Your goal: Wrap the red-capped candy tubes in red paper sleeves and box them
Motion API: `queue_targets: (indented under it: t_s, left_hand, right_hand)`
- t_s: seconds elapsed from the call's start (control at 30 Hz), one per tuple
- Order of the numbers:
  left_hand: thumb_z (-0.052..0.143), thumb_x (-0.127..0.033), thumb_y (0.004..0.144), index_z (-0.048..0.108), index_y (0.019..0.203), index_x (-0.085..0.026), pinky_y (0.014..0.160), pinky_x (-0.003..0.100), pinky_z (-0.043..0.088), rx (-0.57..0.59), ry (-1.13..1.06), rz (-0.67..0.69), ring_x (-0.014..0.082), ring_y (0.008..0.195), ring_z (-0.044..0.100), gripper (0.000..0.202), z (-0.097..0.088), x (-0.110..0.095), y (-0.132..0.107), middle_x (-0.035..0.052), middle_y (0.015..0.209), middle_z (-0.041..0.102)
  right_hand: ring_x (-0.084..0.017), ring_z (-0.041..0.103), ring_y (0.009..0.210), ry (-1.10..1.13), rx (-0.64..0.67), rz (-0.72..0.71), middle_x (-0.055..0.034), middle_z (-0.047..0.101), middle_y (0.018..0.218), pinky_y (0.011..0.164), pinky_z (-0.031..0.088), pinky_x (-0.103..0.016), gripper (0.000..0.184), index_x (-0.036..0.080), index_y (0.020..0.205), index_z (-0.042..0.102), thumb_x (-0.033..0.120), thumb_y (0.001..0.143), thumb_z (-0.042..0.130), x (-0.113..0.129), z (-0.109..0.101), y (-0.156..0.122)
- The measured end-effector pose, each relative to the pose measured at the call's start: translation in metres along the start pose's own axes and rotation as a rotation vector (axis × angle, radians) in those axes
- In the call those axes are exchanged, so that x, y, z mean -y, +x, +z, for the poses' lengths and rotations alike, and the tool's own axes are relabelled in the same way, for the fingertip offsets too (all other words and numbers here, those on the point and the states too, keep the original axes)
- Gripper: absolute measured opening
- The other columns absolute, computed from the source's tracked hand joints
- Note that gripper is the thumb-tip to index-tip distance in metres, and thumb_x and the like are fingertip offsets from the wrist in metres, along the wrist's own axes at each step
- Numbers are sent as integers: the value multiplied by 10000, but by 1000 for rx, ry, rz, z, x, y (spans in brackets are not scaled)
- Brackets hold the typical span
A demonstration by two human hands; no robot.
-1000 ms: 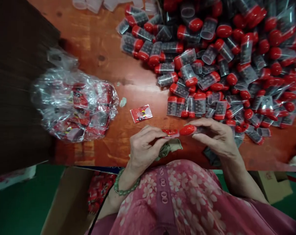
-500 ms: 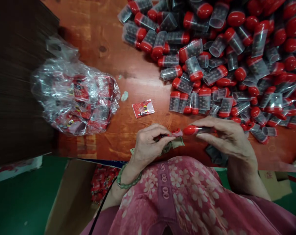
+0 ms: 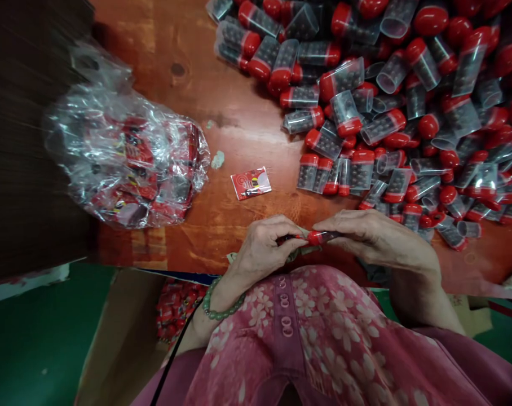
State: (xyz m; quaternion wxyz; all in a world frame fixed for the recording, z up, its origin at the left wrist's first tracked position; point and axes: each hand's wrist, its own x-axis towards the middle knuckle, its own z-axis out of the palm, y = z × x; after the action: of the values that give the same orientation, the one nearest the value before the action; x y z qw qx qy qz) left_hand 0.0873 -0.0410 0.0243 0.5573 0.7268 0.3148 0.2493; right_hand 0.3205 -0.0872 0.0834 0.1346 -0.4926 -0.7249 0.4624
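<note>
At the table's front edge my left hand (image 3: 269,246) is closed, thumb and fingers pinching a small red printed packet, mostly hidden now by the fingers. My right hand (image 3: 378,239) grips a small clear plastic case with a red rounded end (image 3: 316,237); its red end points left and meets the packet at my left fingertips. Whether the case has gone into the packet, I cannot tell. Beneath my left fingers shows a bit of greenish crumpled material (image 3: 300,252). A flat red printed packet (image 3: 251,183) lies on the table beyond my left hand.
A large heap of red-ended clear cases (image 3: 344,115) covers the right and far table. On the left lies a clear plastic bag (image 3: 167,135) of red packets. Below the table edge, a cardboard box (image 3: 116,332) holds many red pieces (image 3: 180,307).
My right hand has moved left, bringing the case's red end from a small gap to my left fingertips. The view has shifted slightly.
</note>
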Motion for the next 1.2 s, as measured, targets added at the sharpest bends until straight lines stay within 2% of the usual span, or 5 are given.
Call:
queue_targets:
  t_s: [0.33, 0.57, 0.73, 1.0, 1.2]
  left_hand:
    - [732, -294, 827, 764, 874, -163, 671, 248, 532, 132, -78, -129, 144, 715, 700, 143, -2, 8, 4, 62, 828, 766]
    - [744, -300, 801, 758, 825, -153, 618, 229, 494, 102, -138, -189, 127, 655, 654, 150, 3, 3, 8, 44, 760, 746]
    - [725, -273, 807, 750, 807, -145, 625, 227, 495, 106, -119, -199, 124, 662, 651, 131, 6, 1, 10, 44, 768, 749]
    - [745, -307, 803, 778, 830, -182, 632, 238, 534, 142, -237, -227, 132, 675, 681, 132, 8, 6, 10, 47, 803, 767]
    - [762, -281, 788, 793, 817, -198, 629, 233, 537, 131, -280, -251, 126, 662, 679, 93, 14, 10, 11, 41, 790, 764]
  right_hand:
    - [-167, 717, 964, 85, 178, -17, -38, 764, 1098, 842, 521, -266, 386, 231, 1278, 660, 142, 925, 529, -2, -11, 17]
    - [-158, 691, 796, 32, 198, 1, -35, 752, 919, 729, 501, -258, 297, 192, 1158, 696, 169, 901, 549, 1, -11, 21]
    - [-175, 713, 888, 35, 198, 4, -42, 758, 1056, 790, 516, -271, 359, 224, 1272, 638, 226, 920, 570, -3, -13, 18]
    - [-158, 721, 847, 129, 247, -15, -25, 766, 1026, 753, 511, -236, 355, 232, 1286, 645, 329, 959, 549, -17, -18, 14]
    - [-152, 725, 869, 126, 298, -19, -18, 762, 1102, 756, 514, -223, 422, 246, 1367, 593, 289, 949, 563, -28, -18, 14]
